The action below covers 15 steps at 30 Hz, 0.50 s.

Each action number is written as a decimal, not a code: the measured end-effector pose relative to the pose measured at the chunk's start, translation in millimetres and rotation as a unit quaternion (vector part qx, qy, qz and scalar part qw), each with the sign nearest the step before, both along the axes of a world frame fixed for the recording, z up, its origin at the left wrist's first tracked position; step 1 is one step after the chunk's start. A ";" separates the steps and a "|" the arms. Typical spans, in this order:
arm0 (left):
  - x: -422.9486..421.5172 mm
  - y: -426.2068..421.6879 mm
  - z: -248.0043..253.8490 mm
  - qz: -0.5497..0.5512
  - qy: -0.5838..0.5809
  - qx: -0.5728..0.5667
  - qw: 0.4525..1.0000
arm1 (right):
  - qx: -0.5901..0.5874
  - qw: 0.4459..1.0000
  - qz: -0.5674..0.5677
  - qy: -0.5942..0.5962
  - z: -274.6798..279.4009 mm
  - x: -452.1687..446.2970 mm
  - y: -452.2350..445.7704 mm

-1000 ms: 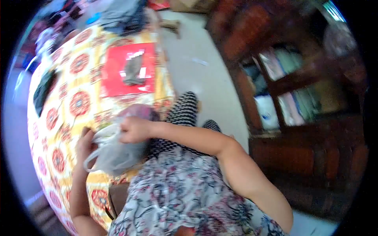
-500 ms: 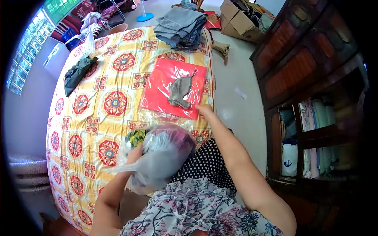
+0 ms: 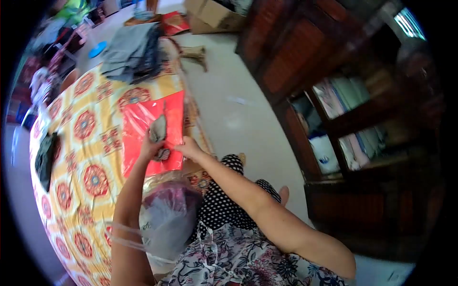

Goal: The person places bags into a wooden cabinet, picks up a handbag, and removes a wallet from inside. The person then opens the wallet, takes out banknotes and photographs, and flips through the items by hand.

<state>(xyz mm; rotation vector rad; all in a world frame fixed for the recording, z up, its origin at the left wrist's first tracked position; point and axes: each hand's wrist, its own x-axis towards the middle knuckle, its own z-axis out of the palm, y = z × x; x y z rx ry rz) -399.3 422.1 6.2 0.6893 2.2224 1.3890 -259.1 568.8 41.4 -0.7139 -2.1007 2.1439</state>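
A flat red packet (image 3: 135, 125) in clear plastic wrap lies on the bed, with a small grey cloth piece (image 3: 159, 127) on top of it. My left hand (image 3: 151, 147) is closed on the lower part of this cloth, where a striped patch shows. At the packet's right edge, my right hand (image 3: 191, 148) pinches the rim with its fingertips, partly blurred. Nearer my body rests a full translucent plastic bag (image 3: 169, 219), with purple and grey contents showing through. Its handles lie across my left forearm.
Folded grey trousers (image 3: 126, 52) are stacked at the bed's far end. Dark green cloth (image 3: 46, 159) lies on the left of the patterned bedspread (image 3: 78, 190). A wooden cabinet (image 3: 291, 52) stands across the floor on the right, and a cardboard box (image 3: 217, 16) sits behind.
My left hand has left the plastic bag and moved forward onto the grey cloth piece. My right hand stays by the packet's edge. The view has turned to the right.
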 end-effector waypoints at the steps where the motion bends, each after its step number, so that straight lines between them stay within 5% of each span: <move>1: 14.4 11.7 21.3 0.020 -0.096 -0.028 0.995 | -0.076 0.996 -0.021 -0.028 23.4 17.5 6.8; 2: 25.7 13.5 61.9 0.045 -0.189 -0.058 0.979 | -0.152 0.986 -0.037 -0.052 52.6 33.5 14.1; 4: 30.3 8.3 104.5 -0.025 -0.278 0.066 0.958 | -0.228 0.971 -0.075 0.005 48.9 59.1 45.7; 9: 64.5 -8.7 186.8 0.000 -0.286 0.151 0.946 | -0.409 0.894 -0.170 0.074 39.9 185.7 130.4; 15: 119.8 42.3 191.2 -0.027 -0.304 0.061 0.950 | -0.312 0.860 -0.379 0.140 2.9 308.8 244.7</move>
